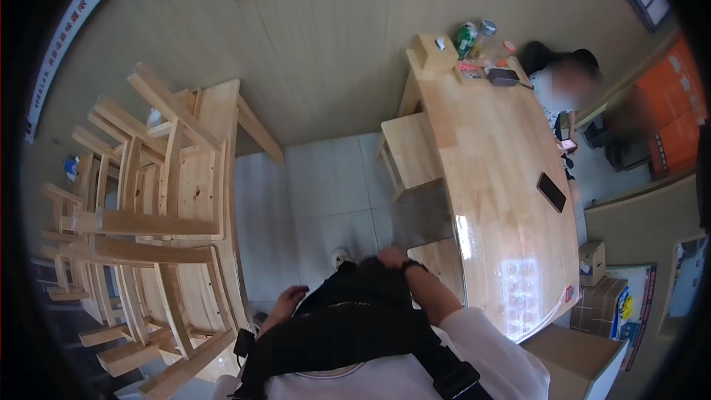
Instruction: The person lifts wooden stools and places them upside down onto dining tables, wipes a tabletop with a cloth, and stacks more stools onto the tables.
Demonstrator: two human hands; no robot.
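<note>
Stools (198, 192) already upturned on left desk (232, 115); upright stool (409, 148) at right desk's (496, 148) edge. Left hand (289, 299), right hand (392, 256): grip (blurred) cannot tell.

Nearer pale wooden stool (435, 260), upright, partly hidden by table (489, 178)

The table (492, 170) is honey-toned wood grain, the smartphone (552, 192) black, the floor tiles (326, 178) grey, the sleeve (492, 352) white.
</note>
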